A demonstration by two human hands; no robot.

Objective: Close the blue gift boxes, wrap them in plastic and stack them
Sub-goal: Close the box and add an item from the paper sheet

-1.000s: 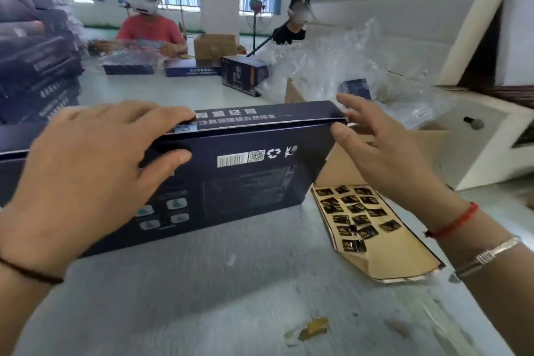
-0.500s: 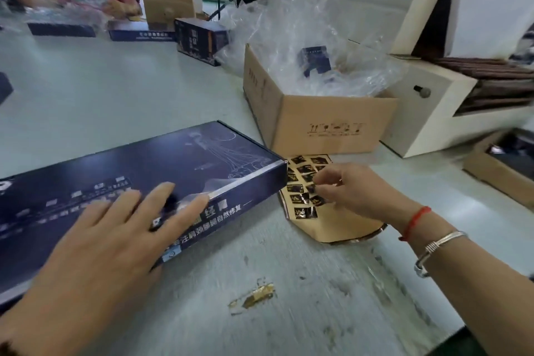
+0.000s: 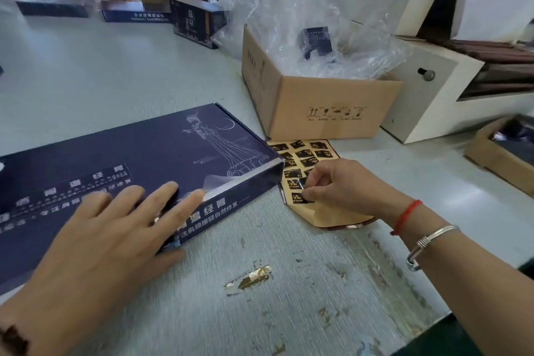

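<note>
Head view: box now lies flat and closed on the surface, left hand pressing it open-fingered, while right hand beside it pinches a sticker, probably for sealing.

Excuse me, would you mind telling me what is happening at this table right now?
A person is sealing a long, flat dark blue gift box that lies closed on the pale table. The left hand presses flat on its near edge, while the right hand pinches a small black sticker on a tan backing sheet beside the box. Behind stands an open brown cardboard carton filled with clear plastic film.
</note>
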